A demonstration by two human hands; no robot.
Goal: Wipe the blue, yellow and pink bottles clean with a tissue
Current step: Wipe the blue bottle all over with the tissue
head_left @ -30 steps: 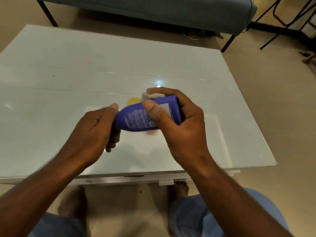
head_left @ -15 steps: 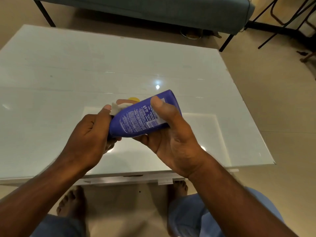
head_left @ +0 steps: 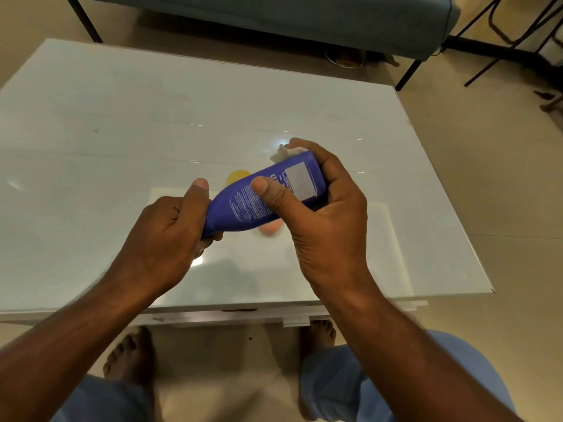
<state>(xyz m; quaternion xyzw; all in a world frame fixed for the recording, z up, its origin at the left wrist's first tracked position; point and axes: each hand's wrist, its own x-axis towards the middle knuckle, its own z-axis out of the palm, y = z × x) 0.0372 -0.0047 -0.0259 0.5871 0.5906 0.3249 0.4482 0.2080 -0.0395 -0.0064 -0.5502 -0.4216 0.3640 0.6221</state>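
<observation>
Since half a second earlier the crumpled white tissue (head_left: 285, 153) had travelled from the cap end of the blue plastic bottle with white print (head_left: 265, 196) to its flat base end, carried there by the right hand (head_left: 323, 214), whose fingers now wrapped the far side of the base with the thumb pressed across the printed face; the tissue showed only as a tuft at about twelve o'clock of that hand, so how much of it lay under the fingers could not be told. The left hand (head_left: 170, 233) gripped the narrow cap end, fingers clenched round it, thumb up; the bottle lay nearly level above the glossy white tabletop (head_left: 91, 147), base toward two o'clock. Beneath it, partly hidden, the yellow bottle (head_left: 236, 177) peeked out at eleven o'clock and the pink bottle (head_left: 269, 228) at six o'clock, both resting on the table. The stroke would likely go best with the left hand holding steady while the right dragged the tissue the full length, then turning the bottle so the printed side, presently under a bare thumb, met the tissue too; the two other bottles appeared still to await their turn.
</observation>
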